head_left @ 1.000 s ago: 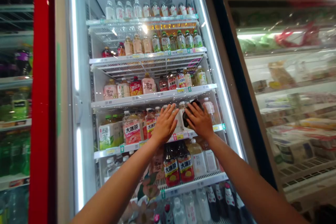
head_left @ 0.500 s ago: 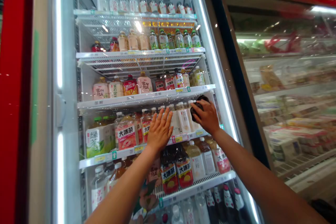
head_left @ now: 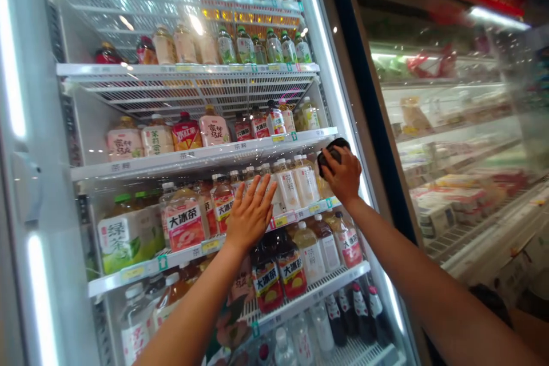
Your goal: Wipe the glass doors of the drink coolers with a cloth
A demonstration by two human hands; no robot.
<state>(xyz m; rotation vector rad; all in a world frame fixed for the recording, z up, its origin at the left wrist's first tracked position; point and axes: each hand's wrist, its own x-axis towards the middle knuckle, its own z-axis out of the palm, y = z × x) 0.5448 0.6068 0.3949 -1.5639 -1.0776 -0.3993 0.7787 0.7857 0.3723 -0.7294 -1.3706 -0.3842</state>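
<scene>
In front of me stands a lit drinks fridge behind a glass door; reflections show on the pane. My left hand [head_left: 249,211] lies flat with fingers spread, seemingly against the glass, in front of the shelf with white-labelled tea bottles [head_left: 288,186]. Farther right, my right hand [head_left: 345,174] is closed over a bunched black cloth [head_left: 337,148], held at the pane close to the lit right-hand frame [head_left: 343,91]. The cloth's exact shape is partly hidden by my fingers.
Bottles fill several shelves, among them a large green tea bottle [head_left: 124,234] and red iced tea bottles [head_left: 184,220]. A door handle [head_left: 26,189] sits on the left frame. Past a dark post [head_left: 364,68], an open chilled display [head_left: 454,194] holds packaged goods.
The view has turned right and come closer to the fridge. My right hand has slid the black cloth right and slightly up, toward the frame. My left hand stays spread.
</scene>
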